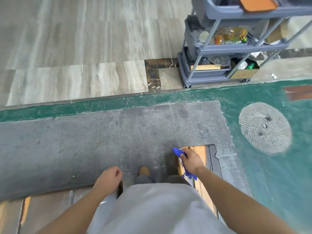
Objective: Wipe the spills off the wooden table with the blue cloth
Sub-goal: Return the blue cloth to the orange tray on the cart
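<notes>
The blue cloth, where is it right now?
In the head view the blue cloth is bunched in the right hand, low and right of centre, above the floor, near the person's shoe.

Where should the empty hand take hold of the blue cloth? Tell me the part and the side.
Probably the loose tail of the blue cloth hanging below the right hand, approached from the left. The left hand is empty and loosely curled on that side, and the rest of the cloth is bunched inside the fist.
</notes>
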`<state>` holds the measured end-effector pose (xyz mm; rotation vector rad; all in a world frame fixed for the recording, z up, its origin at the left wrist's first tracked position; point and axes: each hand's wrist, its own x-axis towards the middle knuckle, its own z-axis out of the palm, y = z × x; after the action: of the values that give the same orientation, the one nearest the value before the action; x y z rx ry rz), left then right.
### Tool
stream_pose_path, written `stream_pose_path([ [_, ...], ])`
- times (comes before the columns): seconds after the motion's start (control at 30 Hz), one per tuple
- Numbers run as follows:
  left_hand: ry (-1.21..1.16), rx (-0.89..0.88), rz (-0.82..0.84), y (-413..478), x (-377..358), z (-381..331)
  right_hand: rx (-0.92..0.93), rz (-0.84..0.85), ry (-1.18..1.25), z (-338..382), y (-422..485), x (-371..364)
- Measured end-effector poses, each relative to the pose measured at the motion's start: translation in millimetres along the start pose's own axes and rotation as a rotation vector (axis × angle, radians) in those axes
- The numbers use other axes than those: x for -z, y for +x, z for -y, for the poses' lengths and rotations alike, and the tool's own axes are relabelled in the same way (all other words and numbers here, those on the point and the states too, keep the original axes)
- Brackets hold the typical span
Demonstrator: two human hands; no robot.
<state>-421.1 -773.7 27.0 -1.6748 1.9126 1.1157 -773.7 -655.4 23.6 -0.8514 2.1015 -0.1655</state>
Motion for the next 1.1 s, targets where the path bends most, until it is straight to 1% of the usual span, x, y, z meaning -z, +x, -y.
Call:
stream_pose_path([
  [0.13, 0.071, -0.025, 0.061, 36.4, 29.6, -14.9, -0.086, -0.045, 0.058, -9.1, 17.4, 15.0],
  [0.23, 0.118, -0.079, 0.098, 65.3, 43.8, -47.1, -0.153, -0.055, 0.094, -19.2, 24.3, 28.9],
  [0.47, 0.275, -0.223, 0.168, 144.4, 70.8, -167.0, -0.336, -0.045, 0.135, -56.4, 63.0, 55.7],
  [0.6, 0.342, -0.320, 0.175, 193.7, 93.5, -246.3, -0.380, -0.053, 0.161, -62.7, 99.7, 89.8],
  [0.7, 0.393, -0.359, 0.180, 220.5, 113.1, -306.1, -0.353, -0.062, 0.177, -55.4, 128.2, 128.1],
  [0.83, 0.465, -0.401, 0.141, 249.2, 134.3, -370.5, -0.317, -0.073, 0.224, -45.7, 172.4, 178.9],
  [0.97, 0.585, -0.455, 0.124, 271.5, 152.7, -418.1, -0.252, -0.124, 0.218, -33.0, 211.9, 227.8],
  [1.1, 0.657, -0.464, 0.116, 298.3, 169.0, -451.8, -0.167, -0.176, 0.158, -16.5, 242.9, 275.4],
])
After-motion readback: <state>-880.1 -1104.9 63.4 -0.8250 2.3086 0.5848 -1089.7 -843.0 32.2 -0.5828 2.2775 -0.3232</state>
